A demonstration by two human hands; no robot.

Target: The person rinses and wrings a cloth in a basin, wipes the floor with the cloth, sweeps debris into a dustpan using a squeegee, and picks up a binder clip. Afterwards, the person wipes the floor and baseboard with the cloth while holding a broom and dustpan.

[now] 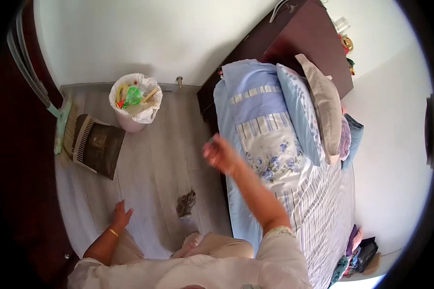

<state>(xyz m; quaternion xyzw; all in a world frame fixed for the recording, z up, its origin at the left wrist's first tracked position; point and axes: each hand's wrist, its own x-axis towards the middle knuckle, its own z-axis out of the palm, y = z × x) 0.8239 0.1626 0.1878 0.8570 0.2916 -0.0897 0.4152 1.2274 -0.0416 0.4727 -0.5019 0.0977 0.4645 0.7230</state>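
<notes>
My right hand (220, 155) is raised beside the bed's edge, left of the flowered pillow (272, 159). It is blurred, its fingers look curled, and whether anything is in them is too small to tell. My left hand (121, 215) hangs low over the floor, fingers apart, holding nothing. A crumpled grey-brown cloth (185, 204) lies on the wooden floor (152, 178) between my two hands. Farther forward stands a lined trash bin (132, 120) filled with rubbish, some of it green. A dustpan (99, 147) rests on the floor left of the bin.
A broom (61, 127) leans at the left by the dark door (29, 192). The bed (318, 216) with stacked pillows fills the right side, its dark headboard (308, 43) near the wall. A small pipe fitting (179, 82) sticks out behind the bin. Clothes and bags (361, 255) lie beyond the bed.
</notes>
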